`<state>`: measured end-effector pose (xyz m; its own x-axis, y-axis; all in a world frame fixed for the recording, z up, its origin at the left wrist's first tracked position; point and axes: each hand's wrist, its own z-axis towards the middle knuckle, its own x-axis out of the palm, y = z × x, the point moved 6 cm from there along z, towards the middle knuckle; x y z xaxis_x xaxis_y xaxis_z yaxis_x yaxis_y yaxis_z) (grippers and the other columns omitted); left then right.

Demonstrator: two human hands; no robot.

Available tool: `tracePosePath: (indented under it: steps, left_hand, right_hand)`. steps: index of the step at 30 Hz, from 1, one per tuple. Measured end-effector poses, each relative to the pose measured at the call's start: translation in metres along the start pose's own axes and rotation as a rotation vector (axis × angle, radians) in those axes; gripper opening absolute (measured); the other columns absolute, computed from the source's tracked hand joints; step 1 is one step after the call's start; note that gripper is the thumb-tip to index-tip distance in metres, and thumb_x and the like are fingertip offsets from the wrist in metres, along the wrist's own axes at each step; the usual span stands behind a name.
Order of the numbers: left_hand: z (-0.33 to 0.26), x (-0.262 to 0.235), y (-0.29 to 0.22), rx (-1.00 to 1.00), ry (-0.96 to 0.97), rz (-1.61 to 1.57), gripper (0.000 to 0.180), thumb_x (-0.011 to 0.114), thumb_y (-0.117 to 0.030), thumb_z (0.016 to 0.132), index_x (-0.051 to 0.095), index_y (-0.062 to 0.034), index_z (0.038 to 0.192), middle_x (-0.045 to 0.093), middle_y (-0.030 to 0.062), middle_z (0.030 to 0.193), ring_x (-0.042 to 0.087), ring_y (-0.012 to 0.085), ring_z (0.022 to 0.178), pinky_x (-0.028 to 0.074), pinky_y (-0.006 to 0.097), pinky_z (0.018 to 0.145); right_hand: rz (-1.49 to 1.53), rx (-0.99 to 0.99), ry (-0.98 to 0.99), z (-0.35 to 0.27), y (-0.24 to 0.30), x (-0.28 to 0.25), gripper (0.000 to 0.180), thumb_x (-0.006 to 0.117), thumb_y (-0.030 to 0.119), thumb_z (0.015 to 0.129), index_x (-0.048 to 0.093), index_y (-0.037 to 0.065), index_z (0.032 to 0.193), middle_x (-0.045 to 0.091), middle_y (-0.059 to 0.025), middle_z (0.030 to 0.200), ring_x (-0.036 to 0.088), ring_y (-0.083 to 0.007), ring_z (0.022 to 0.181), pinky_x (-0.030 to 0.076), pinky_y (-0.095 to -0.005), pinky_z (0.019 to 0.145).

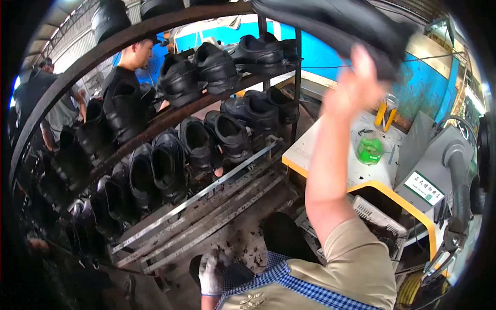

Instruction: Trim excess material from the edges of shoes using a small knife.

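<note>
**Loaded rack (206, 101), with one black shoe (341, 23) held aloft beside it**

From where I stand, the rack takes up the left side, its shelves packed with dark shoes (217, 67). Many show their openings, an arrangement that probably saves room and leaves each one easy to grab. The pale bench (336, 139) sits past its right end, trimmed in yellow; a grey machine (439, 150) stands along the bench's right edge, likely there to be within arm's reach.

The black shoe is up high, beyond the rack's upper right corner as I see it, blurred. The bare right hand (361, 85) has it near one end, fingers apparently closed round it, perhaps raised so to clear the shelves. Low down, the gloved left hand (211, 274) is by the lap, well apart from the rack's bottom rail; I can't tell whether its fingers are curled or loose.

A white crate (380, 217) is tucked below the bench's curved front edge. A green tub (370, 150) stands inward of that curve, and a yellow-handled tool (385, 113) nearer the far edge, both seemingly kept handy.
</note>
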<state>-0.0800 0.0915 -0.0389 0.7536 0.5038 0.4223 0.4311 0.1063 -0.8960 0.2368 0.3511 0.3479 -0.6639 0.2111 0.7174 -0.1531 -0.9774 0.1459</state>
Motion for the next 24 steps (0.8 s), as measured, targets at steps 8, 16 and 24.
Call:
tracePosePath:
  steps: [8,16,24]
  left_hand:
    - [-0.023,0.034,-0.093,0.671,0.027,0.226,0.058,0.065,-0.029,0.09,0.047,0.0019,0.137,0.058,0.0163,0.127,0.054,0.0292,0.12,0.042,0.042,0.102]
    - [-0.001,0.029,-0.047,0.123,0.081,0.058,0.05,0.052,-0.043,0.098,0.057,-0.0004,0.124,0.065,0.0112,0.113,0.063,0.0225,0.102,0.049,0.035,0.089]
    - [-0.006,0.025,-0.046,-0.139,0.147,-0.472,0.048,0.06,-0.029,0.094,0.053,0.0063,0.125,0.066,0.0182,0.114,0.067,0.0261,0.098,0.055,0.037,0.088]
  right_hand:
    - [0.315,1.309,0.738,-0.215,0.075,-0.149,0.091,0.08,0.029,0.069,0.034,0.003,0.144,0.043,-0.017,0.14,0.043,-0.0299,0.13,0.033,-0.0413,0.112]
    - [0.321,0.775,1.716,-0.331,0.109,-0.118,0.09,0.087,0.029,0.061,0.043,0.007,0.136,0.053,-0.0162,0.124,0.06,-0.0336,0.111,0.051,-0.0401,0.092]
    - [0.599,0.769,1.72,-0.331,0.117,-0.098,0.084,0.087,0.029,0.067,0.047,0.008,0.138,0.053,-0.0157,0.127,0.058,-0.031,0.113,0.052,-0.0376,0.088]
